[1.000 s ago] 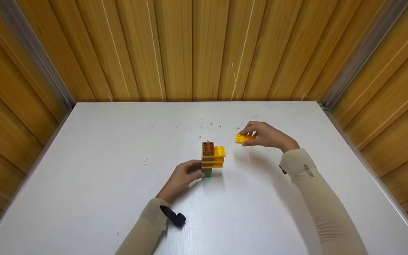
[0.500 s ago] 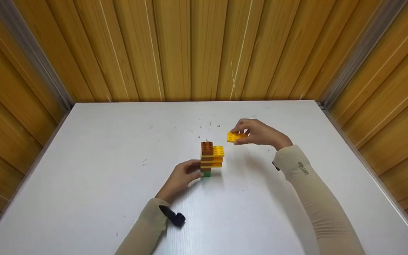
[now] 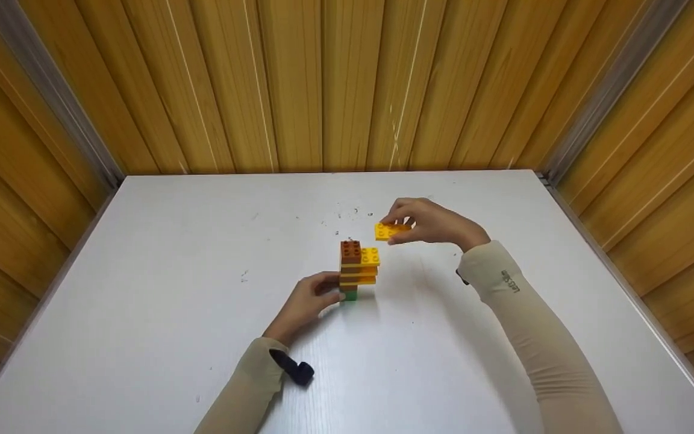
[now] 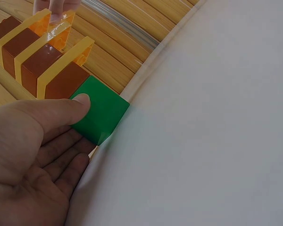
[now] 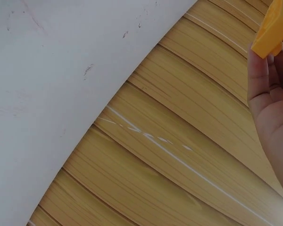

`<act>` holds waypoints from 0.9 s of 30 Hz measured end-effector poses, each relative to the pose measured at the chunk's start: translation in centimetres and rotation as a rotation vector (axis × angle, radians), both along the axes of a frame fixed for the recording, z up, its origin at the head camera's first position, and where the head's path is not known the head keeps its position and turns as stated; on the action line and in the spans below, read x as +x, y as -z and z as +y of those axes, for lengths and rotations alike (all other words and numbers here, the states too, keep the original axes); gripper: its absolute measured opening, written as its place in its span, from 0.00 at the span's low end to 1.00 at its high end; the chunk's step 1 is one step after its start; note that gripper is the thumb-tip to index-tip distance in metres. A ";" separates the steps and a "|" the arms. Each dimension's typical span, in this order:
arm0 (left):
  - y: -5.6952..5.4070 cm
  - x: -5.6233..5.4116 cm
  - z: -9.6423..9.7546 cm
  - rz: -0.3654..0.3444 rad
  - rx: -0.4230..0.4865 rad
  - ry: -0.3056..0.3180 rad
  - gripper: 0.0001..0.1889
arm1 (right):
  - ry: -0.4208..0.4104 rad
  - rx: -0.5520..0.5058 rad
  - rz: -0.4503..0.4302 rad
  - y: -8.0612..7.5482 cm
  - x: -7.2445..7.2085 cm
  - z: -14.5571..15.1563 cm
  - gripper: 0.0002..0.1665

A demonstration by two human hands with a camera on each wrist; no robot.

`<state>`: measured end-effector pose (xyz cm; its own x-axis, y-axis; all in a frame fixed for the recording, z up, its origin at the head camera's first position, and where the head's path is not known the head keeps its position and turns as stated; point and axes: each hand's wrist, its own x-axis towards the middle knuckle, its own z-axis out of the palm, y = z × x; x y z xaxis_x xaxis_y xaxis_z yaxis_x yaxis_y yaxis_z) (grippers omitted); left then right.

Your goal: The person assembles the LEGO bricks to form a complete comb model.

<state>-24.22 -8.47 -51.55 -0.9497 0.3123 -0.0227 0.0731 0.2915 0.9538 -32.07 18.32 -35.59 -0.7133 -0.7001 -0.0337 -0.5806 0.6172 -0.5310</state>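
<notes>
A tower of toy building bricks stands on the white table (image 3: 160, 253). Its base is a green brick (image 4: 104, 110), with brown bricks (image 4: 66, 77) and thin yellow bricks (image 4: 68, 61) alternating above. The yellow ones jut out to the right, and a brown brick (image 3: 350, 249) tops the stack. My left hand (image 3: 308, 301) grips the green base from the left, thumb on its near face. Up and to the right of the tower, my right hand (image 3: 431, 223) pinches a loose yellow brick (image 5: 273, 30), studs up, apart from the stack.
Wood-patterned panels (image 3: 293, 84) rise behind the table and on both sides. Small dark marks (image 3: 356, 211) dot the tabletop beyond the tower. A black strap (image 3: 293, 367) sits at my left wrist.
My right hand has moved left and slightly away from me with the yellow brick, closer to the tower. The left hand keeps its hold on the base.
</notes>
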 end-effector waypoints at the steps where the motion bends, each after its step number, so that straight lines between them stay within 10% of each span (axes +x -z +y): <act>1: -0.1 0.0 0.0 -0.002 -0.006 -0.002 0.22 | -0.006 0.001 0.005 -0.1 0.0 -0.1 0.22; 27: -0.3 0.1 0.1 -0.041 -0.058 -0.015 0.22 | -0.137 -0.068 0.044 -1.4 1.3 -2.9 0.20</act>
